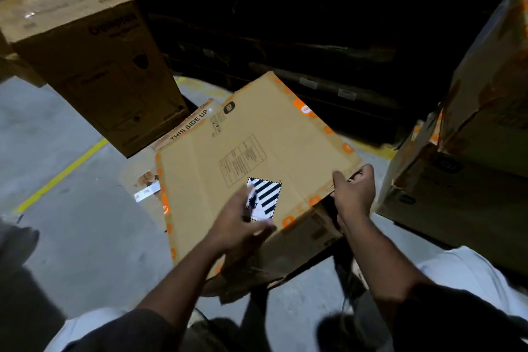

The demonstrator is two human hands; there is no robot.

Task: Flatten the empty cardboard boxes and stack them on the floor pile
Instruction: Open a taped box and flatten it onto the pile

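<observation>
A large flat-looking cardboard box (257,151) with orange tape along its edges and a black-and-white striped label (267,197) is held tilted in front of me. My right hand (354,194) grips the box's right edge, fingers curled over it. My left hand (240,226) lies on the top panel near the front edge, beside the striped label, and seems to hold a small dark object; blur hides what it is. Under the box, a flat sheet marked "THIS SIDE UP" (188,126) lies on the grey floor.
A tall closed brown box (94,66) stands at the back left. Stacked, worn boxes (471,151) rise at the right. A yellow line (63,171) crosses the concrete floor at the left. Dark shelving fills the background.
</observation>
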